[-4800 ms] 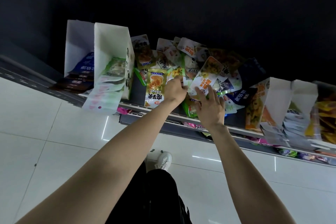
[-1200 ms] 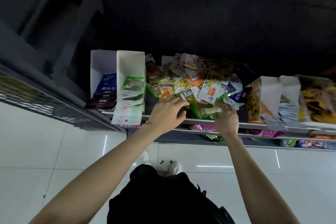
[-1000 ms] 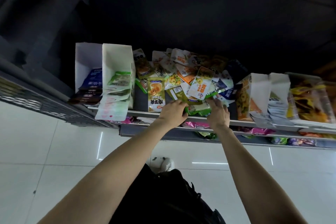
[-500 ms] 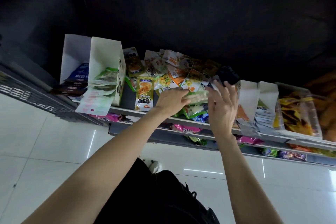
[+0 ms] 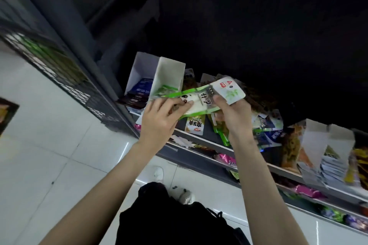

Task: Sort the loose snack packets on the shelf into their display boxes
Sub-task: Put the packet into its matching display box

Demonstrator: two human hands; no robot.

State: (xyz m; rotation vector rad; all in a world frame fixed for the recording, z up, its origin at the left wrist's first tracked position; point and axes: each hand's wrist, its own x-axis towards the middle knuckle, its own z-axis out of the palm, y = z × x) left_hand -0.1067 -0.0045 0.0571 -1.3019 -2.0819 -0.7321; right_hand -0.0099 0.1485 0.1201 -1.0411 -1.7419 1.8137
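Observation:
A green-and-white snack packet (image 5: 201,98) with black characters is lifted above the shelf, held at both ends. My left hand (image 5: 162,119) pinches its left end and my right hand (image 5: 234,115) grips its right end, where a white packet end (image 5: 231,91) sticks up. Just behind the left end stands a white display box (image 5: 169,74) with green packets inside. A pile of loose packets (image 5: 264,123) lies on the shelf behind and right of my hands.
A second white box (image 5: 141,69) with dark blue packets stands at the far left. More display boxes (image 5: 318,141) stand at the right. The shelf edge (image 5: 215,146) runs diagonally; a lower shelf holds pink and green packets. A dark wire rack (image 5: 59,69) is at left.
Both hands have risen from the pile with the green-and-white packet, which the left hand had drawn out. The camera has swung, so the shelf now sits lower right.

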